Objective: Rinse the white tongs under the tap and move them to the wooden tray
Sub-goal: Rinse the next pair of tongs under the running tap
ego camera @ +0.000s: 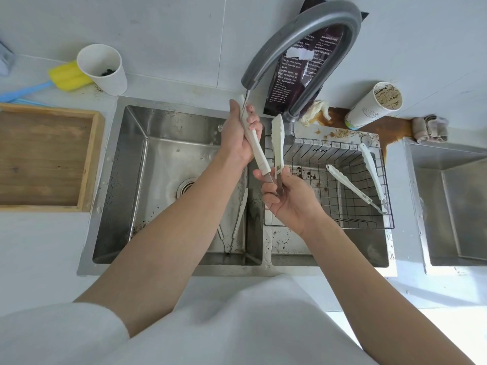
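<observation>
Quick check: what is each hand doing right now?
Left hand: gripping one arm of the white tongs under the tap.
Right hand: pinching the tongs' hinge end.

Wall [158, 27]: pale grey tiles, upper part of frame. Countertop [39, 246]: pale grey, running left to right. Double steel sink [126, 180]: recessed at centre. Second steel basin [448, 206]: right edge. Bright light patch [469, 325]: lower right.

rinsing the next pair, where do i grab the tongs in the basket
Grip the tongs near the hinge, by the basket's right front corner, from above: the arms meet there but splay wide farther back, and wire walls block the sides.
</observation>
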Motion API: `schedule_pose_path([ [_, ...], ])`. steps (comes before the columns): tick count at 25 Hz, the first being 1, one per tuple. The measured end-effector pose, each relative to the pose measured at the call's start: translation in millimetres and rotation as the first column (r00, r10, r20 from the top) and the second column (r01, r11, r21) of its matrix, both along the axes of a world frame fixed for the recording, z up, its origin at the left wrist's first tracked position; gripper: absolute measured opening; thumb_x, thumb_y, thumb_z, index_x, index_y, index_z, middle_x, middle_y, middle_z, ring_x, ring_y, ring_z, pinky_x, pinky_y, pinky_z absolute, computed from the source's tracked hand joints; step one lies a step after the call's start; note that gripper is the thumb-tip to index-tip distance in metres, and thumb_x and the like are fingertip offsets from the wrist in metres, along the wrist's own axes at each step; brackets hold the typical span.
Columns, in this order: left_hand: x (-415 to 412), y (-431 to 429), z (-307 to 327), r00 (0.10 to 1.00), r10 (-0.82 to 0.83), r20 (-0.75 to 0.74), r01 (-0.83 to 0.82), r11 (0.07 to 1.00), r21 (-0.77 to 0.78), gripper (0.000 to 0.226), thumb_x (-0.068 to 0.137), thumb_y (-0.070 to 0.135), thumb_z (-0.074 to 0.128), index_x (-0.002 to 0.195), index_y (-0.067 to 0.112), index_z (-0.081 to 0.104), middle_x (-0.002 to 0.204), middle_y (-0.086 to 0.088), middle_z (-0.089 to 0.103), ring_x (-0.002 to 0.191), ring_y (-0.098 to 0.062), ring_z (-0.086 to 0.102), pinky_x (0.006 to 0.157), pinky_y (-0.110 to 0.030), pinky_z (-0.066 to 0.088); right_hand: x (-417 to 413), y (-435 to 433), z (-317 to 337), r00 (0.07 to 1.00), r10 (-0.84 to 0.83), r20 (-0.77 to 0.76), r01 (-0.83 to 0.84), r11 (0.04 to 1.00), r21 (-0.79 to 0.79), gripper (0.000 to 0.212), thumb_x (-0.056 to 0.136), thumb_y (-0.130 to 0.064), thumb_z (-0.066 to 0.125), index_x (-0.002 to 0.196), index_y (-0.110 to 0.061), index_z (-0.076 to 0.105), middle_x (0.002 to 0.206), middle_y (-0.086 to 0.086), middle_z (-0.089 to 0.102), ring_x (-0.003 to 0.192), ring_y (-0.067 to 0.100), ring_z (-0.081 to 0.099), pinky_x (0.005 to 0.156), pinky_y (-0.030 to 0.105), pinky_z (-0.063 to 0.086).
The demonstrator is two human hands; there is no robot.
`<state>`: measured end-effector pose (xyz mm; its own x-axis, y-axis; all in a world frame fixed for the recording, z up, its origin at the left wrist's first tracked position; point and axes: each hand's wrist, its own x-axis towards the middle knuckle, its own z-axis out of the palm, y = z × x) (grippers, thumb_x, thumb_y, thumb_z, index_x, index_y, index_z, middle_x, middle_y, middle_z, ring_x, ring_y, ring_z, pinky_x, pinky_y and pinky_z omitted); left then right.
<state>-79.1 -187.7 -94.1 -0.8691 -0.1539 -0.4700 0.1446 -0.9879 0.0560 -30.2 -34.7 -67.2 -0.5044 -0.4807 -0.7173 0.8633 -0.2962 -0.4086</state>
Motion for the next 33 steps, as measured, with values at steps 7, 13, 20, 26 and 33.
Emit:
schedule_pose_path([
  [7, 12, 4, 6, 0.993, -0.042, -0.108, 0.032, 0.995, -0.094, 0.029, 0.103, 0.039, 0.041, 0.095, 0.015, 0.055, 0.062, 0.006, 0.056, 0.042, -0.003, 0.047, 0.039, -0.012, 0.037, 2, -6, -4, 0.999, -0.032, 0.031, 0.027, 0.991, 0.133, 0.028, 0.109, -0.03, 0.029, 0.128, -0.014, 0.041, 0.07, 0.012, 0.065, 0.039, 0.007, 0.036, 0.032, 0.017, 0.027],
  [13, 9, 0, 14, 0.974, -0.063, 0.22, 0.128, 0.947, -0.294, 0.055, 0.094, 0.064, 0.038, 0.071, 0.016, 0.052, 0.045, 0.01, 0.039, 0.031, -0.002, 0.03, 0.029, -0.015, 0.025, 8, -6, -8, 0.996, 0.054, -0.076, -0.031, 0.96, 0.279, 0.033, 0.107, -0.035, 0.034, 0.113, -0.007, 0.051, 0.072, 0.008, 0.068, 0.043, 0.008, 0.036, 0.037, 0.018, 0.025],
  [20, 4, 15, 14, 0.929, 0.195, 0.316, 0.132, 0.622, -0.771, 0.029, 0.105, 0.036, 0.035, 0.09, 0.013, 0.043, 0.066, -0.004, 0.047, 0.034, -0.009, 0.037, 0.034, -0.02, 0.031, 15, -9, -8, 0.971, 0.15, -0.184, -0.081, 0.938, 0.337, 0.024, 0.105, -0.034, 0.045, 0.105, -0.011, 0.053, 0.065, -0.002, 0.05, 0.046, 0.005, 0.033, 0.038, 0.015, 0.024],
  [26, 9, 10, -1, 0.936, 0.196, 0.294, 0.247, 0.23, -0.941, 0.019, 0.1, 0.017, 0.044, 0.115, 0.006, 0.04, 0.066, 0.004, 0.041, 0.042, 0.0, 0.037, 0.042, -0.016, 0.034, 20, -11, -11, 0.873, 0.292, -0.39, -0.035, 0.836, 0.547, 0.021, 0.105, -0.033, 0.043, 0.097, -0.014, 0.043, 0.07, 0.0, 0.051, 0.047, 0.005, 0.036, 0.042, 0.017, 0.03],
  [33, 3, 2, -10, 0.888, 0.167, 0.429, 0.424, 0.062, -0.903, 0.038, 0.1, 0.001, 0.039, 0.139, 0.003, 0.035, 0.096, -0.004, 0.054, 0.069, -0.015, 0.061, 0.046, -0.016, 0.052, 22, -2, -19, 0.707, 0.463, -0.535, 0.03, 0.736, 0.676, 0.016, 0.105, -0.029, 0.04, 0.111, -0.014, 0.043, 0.079, -0.003, 0.058, 0.06, 0.003, 0.052, 0.052, 0.017, 0.044],
])
